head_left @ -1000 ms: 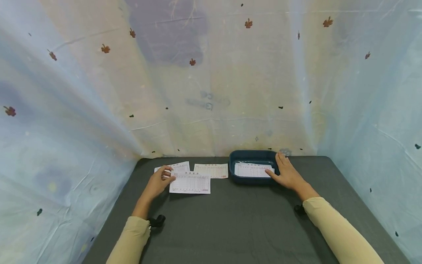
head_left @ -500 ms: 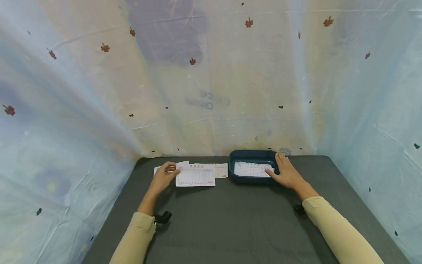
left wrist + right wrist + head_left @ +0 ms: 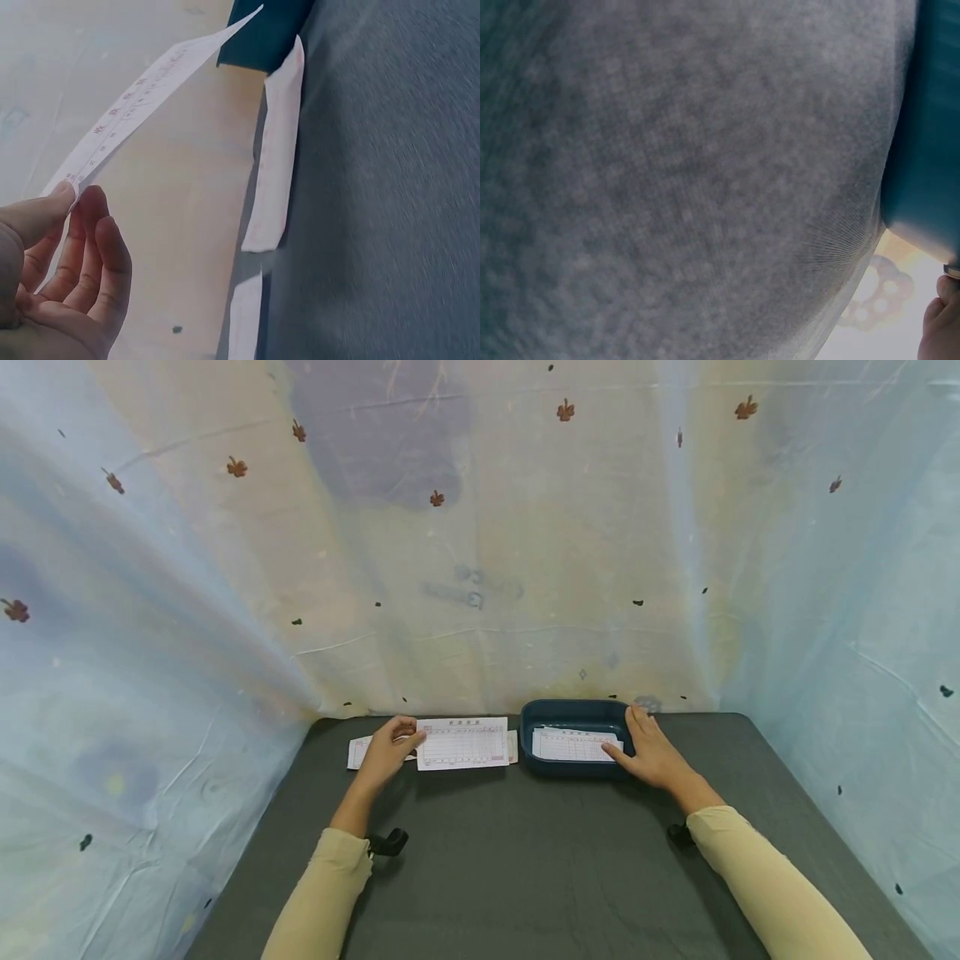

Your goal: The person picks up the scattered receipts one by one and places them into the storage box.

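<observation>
My left hand (image 3: 386,756) pinches one end of a printed white receipt slip (image 3: 462,745) between thumb and fingers, above the table. In the left wrist view that receipt slip (image 3: 124,112) bends away from the fingertips, its far end rising. Beneath it lie two more slips, one white (image 3: 357,752) and one yellowish (image 3: 513,747), both partly hidden. My right hand (image 3: 656,752) holds the right side of a dark blue plastic basin (image 3: 573,769), thumb over the rim, fingers along the outside. Inside the basin rests a small pile of white receipt slips (image 3: 570,745).
A dark grey cloth covers the table (image 3: 540,860). Behind it and along both sides hangs a pale patterned curtain (image 3: 480,568). The basin stands near the table's back edge. A dark strap-mounted camera (image 3: 388,842) sits at the left wrist.
My left hand has moved right and away from me, lifting the receipt slip along. The slip now covers most of the yellowish one. The right hand and basin have stayed put.
</observation>
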Motion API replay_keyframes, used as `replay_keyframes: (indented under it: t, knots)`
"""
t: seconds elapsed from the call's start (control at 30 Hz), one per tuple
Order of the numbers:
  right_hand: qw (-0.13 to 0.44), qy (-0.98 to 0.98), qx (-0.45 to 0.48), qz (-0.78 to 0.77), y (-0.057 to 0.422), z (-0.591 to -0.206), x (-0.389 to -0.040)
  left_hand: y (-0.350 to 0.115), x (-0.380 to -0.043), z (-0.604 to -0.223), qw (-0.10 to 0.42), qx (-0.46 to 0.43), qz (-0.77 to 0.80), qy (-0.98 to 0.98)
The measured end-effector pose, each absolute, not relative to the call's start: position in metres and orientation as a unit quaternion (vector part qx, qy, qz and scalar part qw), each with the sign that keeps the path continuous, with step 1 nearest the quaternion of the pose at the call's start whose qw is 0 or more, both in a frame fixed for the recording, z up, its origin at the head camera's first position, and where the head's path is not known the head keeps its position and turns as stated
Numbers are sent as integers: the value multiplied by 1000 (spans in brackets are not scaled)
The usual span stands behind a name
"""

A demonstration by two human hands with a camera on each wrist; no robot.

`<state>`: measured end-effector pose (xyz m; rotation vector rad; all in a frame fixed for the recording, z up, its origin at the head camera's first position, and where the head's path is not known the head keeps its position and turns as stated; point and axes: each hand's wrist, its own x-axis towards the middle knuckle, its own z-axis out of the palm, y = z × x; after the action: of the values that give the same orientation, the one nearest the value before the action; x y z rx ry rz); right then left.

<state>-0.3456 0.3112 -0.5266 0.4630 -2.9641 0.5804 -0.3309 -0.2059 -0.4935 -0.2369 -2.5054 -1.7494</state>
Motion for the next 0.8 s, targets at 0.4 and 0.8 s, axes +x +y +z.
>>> replay_keyframes:
  t: [0.4, 0.8]
  knots:
    - [32, -971, 148, 185, 313, -524, -345, -177, -340, -489, 55, -73, -599, -795]
    - [33, -971, 148, 185, 312, -525, -345, -145, -348, -493, 57, -79, -609, -787]
